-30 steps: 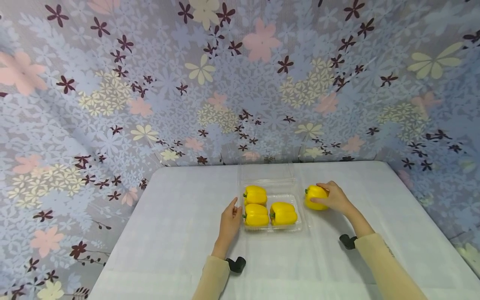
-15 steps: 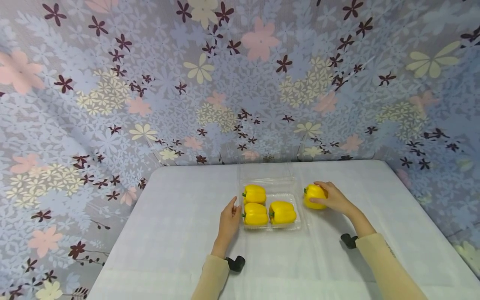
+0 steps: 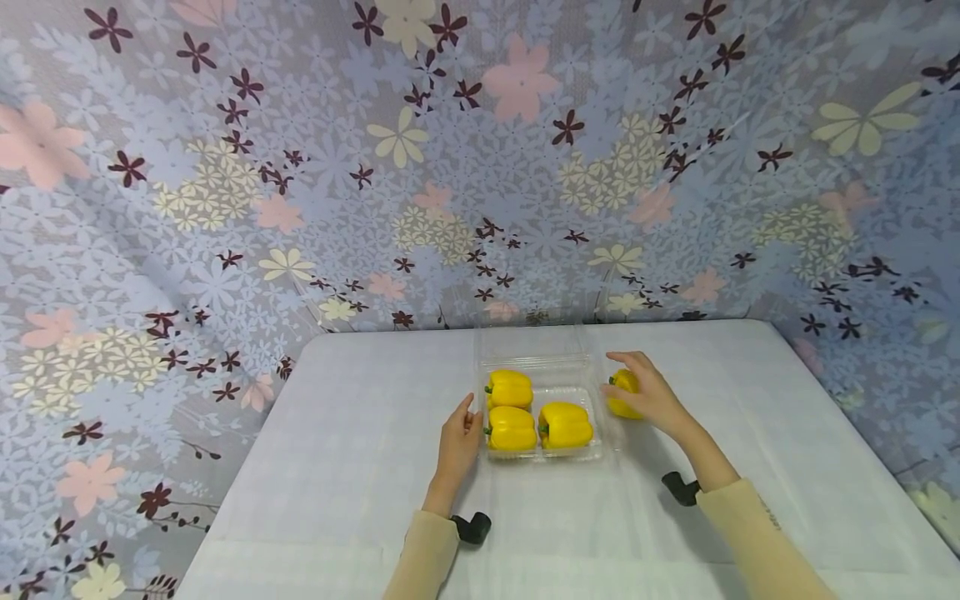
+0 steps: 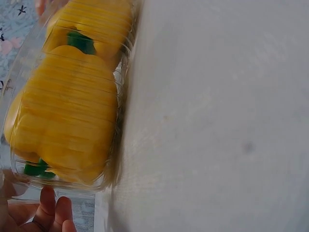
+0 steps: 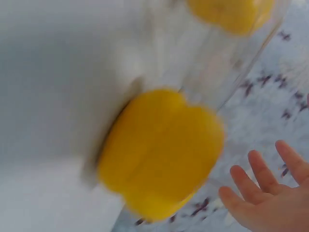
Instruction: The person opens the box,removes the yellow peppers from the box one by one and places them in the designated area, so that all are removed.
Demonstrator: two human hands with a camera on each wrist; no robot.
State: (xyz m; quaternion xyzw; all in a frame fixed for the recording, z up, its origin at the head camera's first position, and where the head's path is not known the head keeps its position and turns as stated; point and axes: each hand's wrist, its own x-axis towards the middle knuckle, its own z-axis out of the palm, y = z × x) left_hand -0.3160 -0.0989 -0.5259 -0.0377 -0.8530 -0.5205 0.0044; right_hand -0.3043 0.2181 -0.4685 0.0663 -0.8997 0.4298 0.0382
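In the head view, a clear plastic clamshell container [image 3: 567,395] lies with its lid raised at the back. Inside it sit a back-left yellow bell pepper [image 3: 509,388], a front-left one [image 3: 512,430] and a front-right one [image 3: 566,426]. My left hand [image 3: 457,446] is at the container's left side, its fingertips against the plastic edge in the left wrist view. Right of the container, another yellow bell pepper [image 3: 623,395] stands on the table, partly covered by my right hand [image 3: 655,402]. The right wrist view shows that hand's fingers [image 5: 263,175] spread, apart from this pepper [image 5: 161,150].
The container's transparent lid [image 3: 532,340] reaches back to the flowered curtain [image 3: 480,167] behind the table. A white cloth covers the table [image 3: 360,417]. Black wrist cameras [image 3: 472,528] sit on both arms.
My right hand has let go of the loose pepper, its fingers opening and shifting slightly left and up over it. The left hand and the peppers in the container stay put.
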